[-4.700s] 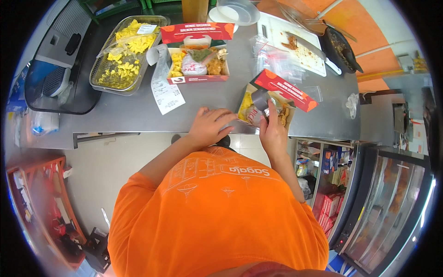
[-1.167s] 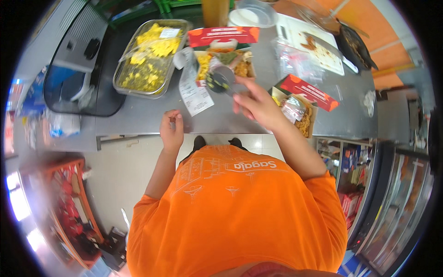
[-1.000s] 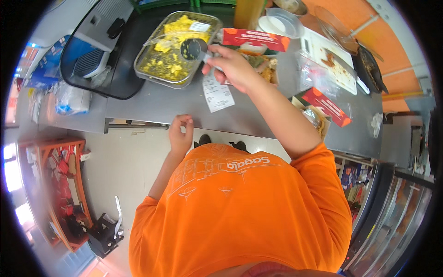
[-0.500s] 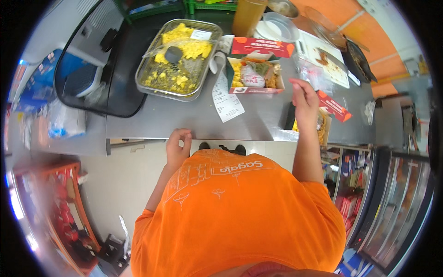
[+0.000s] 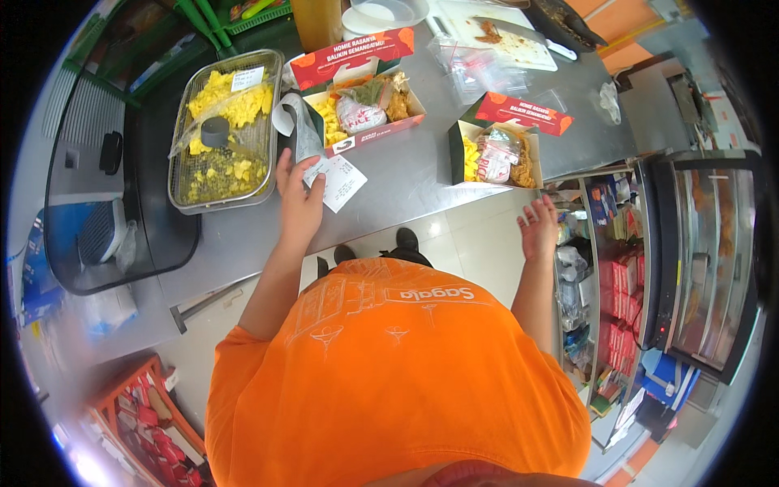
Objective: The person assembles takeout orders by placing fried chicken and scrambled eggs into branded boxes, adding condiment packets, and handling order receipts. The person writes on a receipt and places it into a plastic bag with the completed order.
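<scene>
My left hand (image 5: 299, 195) lies flat on the steel counter (image 5: 406, 183), fingers spread, its fingertips on a white paper receipt (image 5: 339, 177). The receipt's long strip curls up toward an open red food box (image 5: 365, 105) holding yellow pieces, fried food and a wrapped packet. My right hand (image 5: 540, 229) hangs open and empty in the air just off the counter's near edge. It is below a second open red food box (image 5: 499, 150) with similar contents.
A metal tray (image 5: 223, 134) of yellow food with a small grey scoop (image 5: 214, 130) stands at the left. Plastic bags (image 5: 479, 65), a white cutting board (image 5: 495, 28) and a white bowl (image 5: 381, 12) lie behind. A glass display cabinet (image 5: 698, 243) and shelves of red packets (image 5: 613, 280) stand at the right.
My left hand has gone from the counter's edge forward onto the receipt. My right hand has pulled back from the second box to beyond the counter's edge, empty.
</scene>
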A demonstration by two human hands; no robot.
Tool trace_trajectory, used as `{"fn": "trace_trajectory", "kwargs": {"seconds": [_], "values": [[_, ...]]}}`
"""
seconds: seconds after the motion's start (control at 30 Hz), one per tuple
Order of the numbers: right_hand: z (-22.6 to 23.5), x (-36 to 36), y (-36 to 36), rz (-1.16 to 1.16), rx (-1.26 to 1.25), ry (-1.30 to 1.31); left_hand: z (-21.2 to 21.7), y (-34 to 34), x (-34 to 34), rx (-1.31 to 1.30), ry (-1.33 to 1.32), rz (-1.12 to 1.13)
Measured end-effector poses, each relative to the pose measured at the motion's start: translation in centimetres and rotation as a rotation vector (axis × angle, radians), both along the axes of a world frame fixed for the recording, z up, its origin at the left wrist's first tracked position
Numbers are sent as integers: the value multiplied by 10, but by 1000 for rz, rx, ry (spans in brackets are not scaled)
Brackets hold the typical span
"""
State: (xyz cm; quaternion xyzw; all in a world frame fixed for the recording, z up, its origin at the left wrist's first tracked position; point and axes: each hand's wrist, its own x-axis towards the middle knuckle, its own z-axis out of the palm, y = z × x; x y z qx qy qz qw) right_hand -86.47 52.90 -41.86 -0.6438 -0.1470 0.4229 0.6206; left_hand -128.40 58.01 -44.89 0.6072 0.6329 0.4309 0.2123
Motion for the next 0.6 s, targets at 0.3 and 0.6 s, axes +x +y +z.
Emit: {"fn": "trace_trajectory", "kwargs": {"seconds": [0.3, 0.6], "values": [[7, -11, 32, 262, 58, 123, -13, -10, -4, -119, 237, 131], [-1, -2, 46, 348, 54, 4, 3, -36, 5, -45, 275, 148]]}}
